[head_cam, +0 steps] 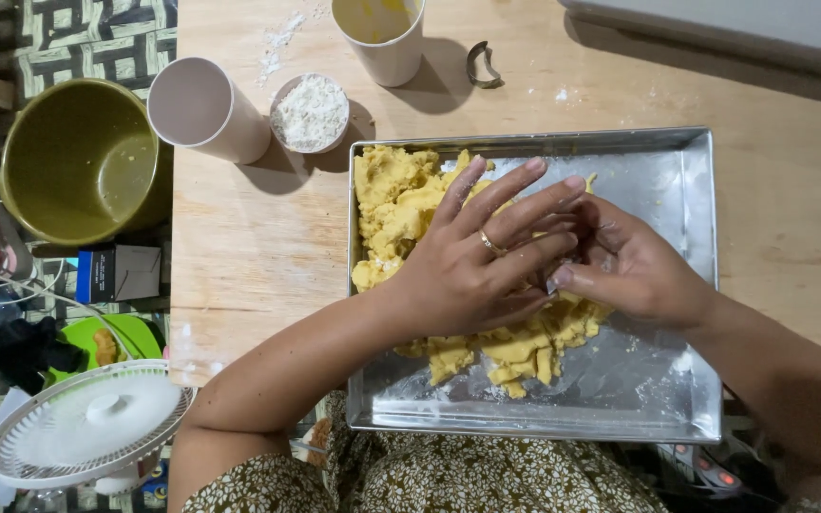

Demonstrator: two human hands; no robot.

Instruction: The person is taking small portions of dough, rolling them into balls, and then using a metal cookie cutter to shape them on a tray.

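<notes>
The left hand [472, 261] lay flat with fingers spread, palm down, pressed over the right hand [624, 271], which was cupped beneath it; whatever the two palms enclosed was hidden, so its shape could not be told. Both hands worked above the yellow dough [396, 204], which lay broken into crumbly lumps inside the metal tray [686, 380], heaped beyond the left fingers and scattered below both wrists toward the person. The main risk was judged to be the dough's dryness: lumps this cracked would likely split under pressure between the palms, shedding crumbs back into the tray. A ring [489, 243] on the left hand could trap dough. The tray's near edge sat past the wooden table [258, 237], over the person's lap, so hard downward pressing at that end could tip it. Left of the left hand, near the tray's far corner, stood a small bowl of white flour [310, 114] and, beside it, a pale cup [203, 106]; an outward sweep of the left forearm could knock either over. Beyond the fingertips stood a second cup [384, 33] smeared with yellow, and a metal cutter [484, 65], both well apart from the hands. A white fan [87, 427] lay below the left elbow, off the table; if it ran, it could further dry the dough.
</notes>
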